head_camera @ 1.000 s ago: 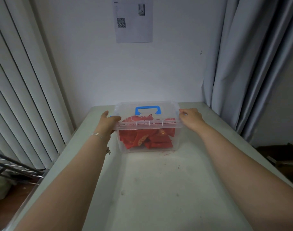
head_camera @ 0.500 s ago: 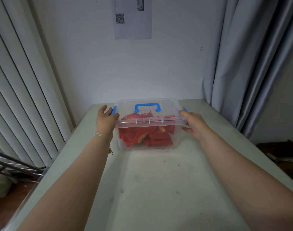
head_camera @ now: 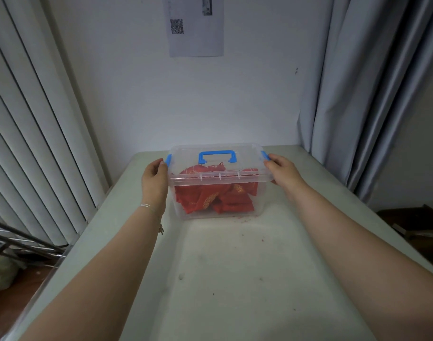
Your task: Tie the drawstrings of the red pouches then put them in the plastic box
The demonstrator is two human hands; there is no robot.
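Note:
A clear plastic box (head_camera: 257,200) with a lid, a blue top handle (head_camera: 217,156) and blue side latches stands at the far end of the table. Several red pouches (head_camera: 214,199) with gold print lie piled inside it. My left hand (head_camera: 154,179) presses against the box's left end, fingertips at the left latch (head_camera: 168,159). On the right end rests my right hand (head_camera: 282,171), with its fingers at the right latch (head_camera: 265,155). Both hands clasp the box between them.
The pale table (head_camera: 223,279) carries small red specks in front of the box. Grey curtains (head_camera: 358,94) hang to the right and vertical blinds (head_camera: 31,119) to the left. A paper sheet (head_camera: 194,25) is on the wall. Metal bars (head_camera: 18,244) lie at lower left.
My hands slid from the lid's front corners to the box's two ends, at the blue latches. The box sits a little farther from me in the view.

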